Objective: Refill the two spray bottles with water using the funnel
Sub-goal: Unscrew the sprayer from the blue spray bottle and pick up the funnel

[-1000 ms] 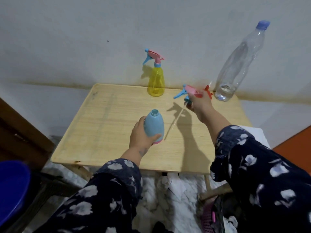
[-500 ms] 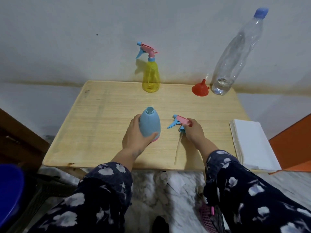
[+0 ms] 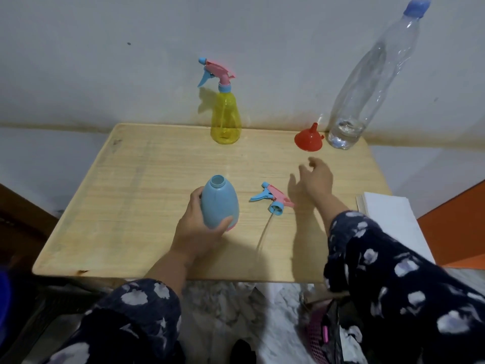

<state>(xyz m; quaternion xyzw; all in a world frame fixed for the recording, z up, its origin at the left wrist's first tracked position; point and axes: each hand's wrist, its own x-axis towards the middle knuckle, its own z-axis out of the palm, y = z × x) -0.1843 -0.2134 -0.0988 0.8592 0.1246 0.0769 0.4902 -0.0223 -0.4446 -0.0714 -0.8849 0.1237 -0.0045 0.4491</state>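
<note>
My left hand (image 3: 195,233) grips the blue spray bottle (image 3: 220,202), which stands upright mid-table with its neck uncapped. Its pink and blue trigger head (image 3: 273,197) lies on the wood just right of it, dip tube trailing toward me. My right hand (image 3: 316,178) hovers above the table beyond the trigger head, fingers relaxed and holding nothing. The red funnel (image 3: 308,139) sits upside down at the back right. Beside the funnel stands a tall clear water bottle (image 3: 367,80) with a blue cap. The yellow spray bottle (image 3: 225,119) stands capped at the back centre.
The wooden table (image 3: 147,195) is set against a grey wall. A white stack of paper or cloth (image 3: 388,219) lies past its right edge, an orange surface (image 3: 456,227) beyond that. A pink basket (image 3: 319,337) sits on the floor below.
My right hand has let go of the trigger head, which now lies on the table, and has moved away toward the back right. The left hand still holds the blue bottle.
</note>
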